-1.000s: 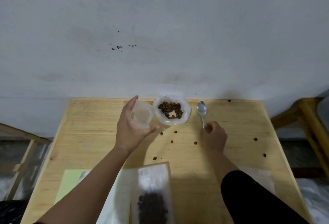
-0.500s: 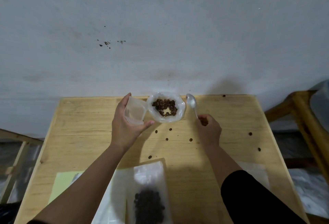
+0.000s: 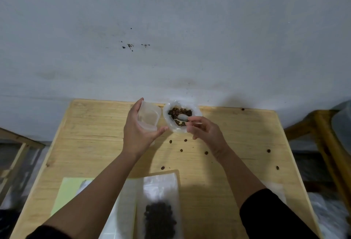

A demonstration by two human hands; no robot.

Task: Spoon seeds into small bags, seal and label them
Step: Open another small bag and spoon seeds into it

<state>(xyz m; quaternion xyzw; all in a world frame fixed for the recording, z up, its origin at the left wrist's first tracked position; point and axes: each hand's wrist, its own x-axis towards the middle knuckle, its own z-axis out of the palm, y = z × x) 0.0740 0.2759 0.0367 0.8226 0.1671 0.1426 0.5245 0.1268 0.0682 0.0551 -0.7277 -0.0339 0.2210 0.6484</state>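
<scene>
A white bowl (image 3: 197, 112) of dark brown seeds stands at the table's far edge. My right hand (image 3: 204, 131) holds a metal spoon (image 3: 183, 117), whose bowl rests among the seeds. My left hand (image 3: 137, 132) grips a small clear plastic container (image 3: 149, 116) just left of the bowl, tilted toward it. A clear bag (image 3: 160, 206) with dark seeds in its lower half lies flat at the near edge between my arms. Loose seeds (image 3: 181, 150) are scattered on the wood.
The wooden table (image 3: 91, 143) stands against a grey wall. A pale green sheet (image 3: 66, 191) and white paper (image 3: 121, 217) lie at the near left. More clear plastic (image 3: 275, 189) lies at the near right. A wooden frame (image 3: 326, 140) stands right of the table.
My right hand picked the spoon up from the table beside the bowl and moved it left into the seeds. My left hand kept hold of the clear container.
</scene>
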